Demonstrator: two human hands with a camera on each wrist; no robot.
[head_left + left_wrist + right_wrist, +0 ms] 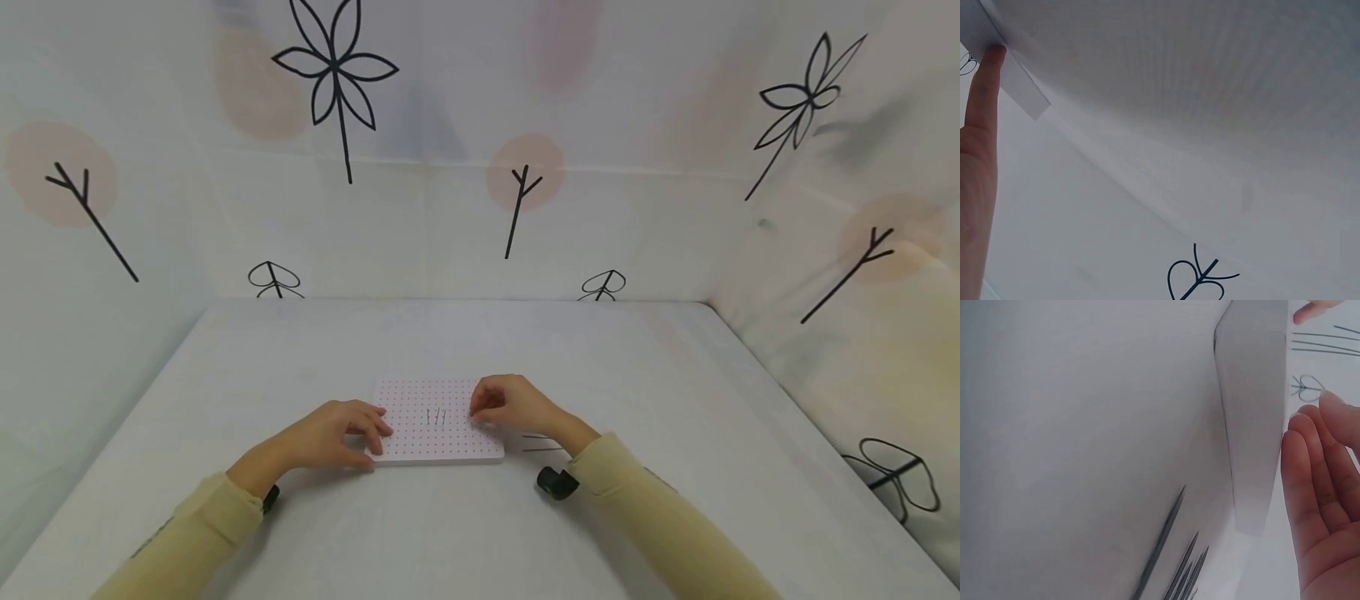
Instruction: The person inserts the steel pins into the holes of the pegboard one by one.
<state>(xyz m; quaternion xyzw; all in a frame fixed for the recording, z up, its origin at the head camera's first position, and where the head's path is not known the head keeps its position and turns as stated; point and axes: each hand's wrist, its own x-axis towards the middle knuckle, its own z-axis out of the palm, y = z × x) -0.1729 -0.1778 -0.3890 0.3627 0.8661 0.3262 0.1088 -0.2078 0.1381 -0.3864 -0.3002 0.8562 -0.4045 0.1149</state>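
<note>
A white board [438,450] with a grid of small dots lies flat on the table. Three thin dark pins [437,417] stand up from its middle. My left hand [330,433] rests at the board's left edge, fingers spread and bent loosely. In the left wrist view, one straight finger [985,94] touches the board's side [1025,94]. Over the board's right edge, my right hand [517,404] has its thumb and fingertips close together. In the right wrist view, nothing shows between its bent fingers [1300,481]; a thin thing there could be hidden.
Several dark pointed pins [1163,540] lie on the table to the right of the board, beneath my right wrist. A white table [450,533] extends around the board. Printed cloth [427,217] stands behind and at both sides.
</note>
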